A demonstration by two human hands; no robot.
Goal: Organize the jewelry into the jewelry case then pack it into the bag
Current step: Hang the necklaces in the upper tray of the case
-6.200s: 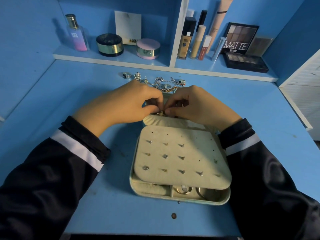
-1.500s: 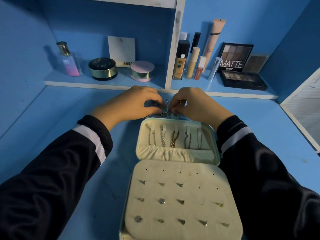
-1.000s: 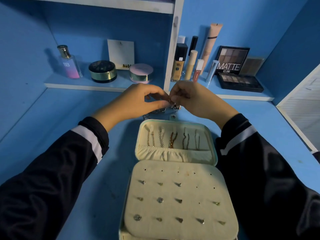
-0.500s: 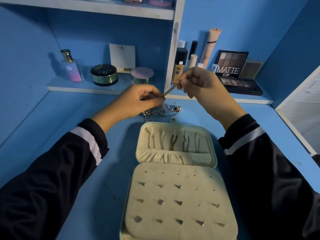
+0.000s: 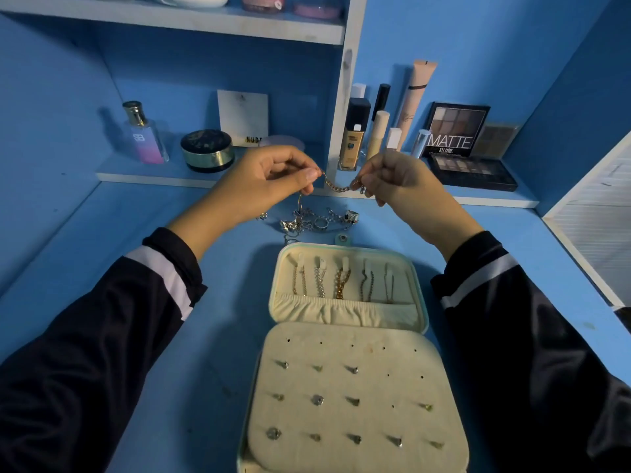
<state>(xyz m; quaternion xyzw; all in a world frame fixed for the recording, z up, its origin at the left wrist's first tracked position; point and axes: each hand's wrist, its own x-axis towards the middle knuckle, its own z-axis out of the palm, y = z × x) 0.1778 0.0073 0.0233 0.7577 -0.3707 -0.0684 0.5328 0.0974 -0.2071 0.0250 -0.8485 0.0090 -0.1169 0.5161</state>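
Note:
A cream jewelry case [image 5: 422, 302] lies open on the blue desk. Several chains hang from hooks in its lid, and studs sit in its earring panel [image 5: 355, 397]. Above the desk, behind the case, my left hand [image 5: 269, 182] and my right hand [image 5: 396, 179] each pinch one end of a gold chain bracelet [image 5: 336, 186], which sags between them. Part of the chain dangles below my left fingers. A small heap of loose rings and chains [image 5: 319, 220] lies on the desk under my hands.
On the low shelf behind stand a perfume bottle [image 5: 143, 134], a round dark jar [image 5: 206, 150], a white card [image 5: 243, 117], foundation tubes [image 5: 355, 134] and eyeshadow palettes [image 5: 473, 167]. A white panel [image 5: 594, 233] borders the desk at the right. No bag is in view.
Both hands lifted the gold chain off the jewelry heap and drew apart, so it now hangs slack between them. The view tilted up a little.

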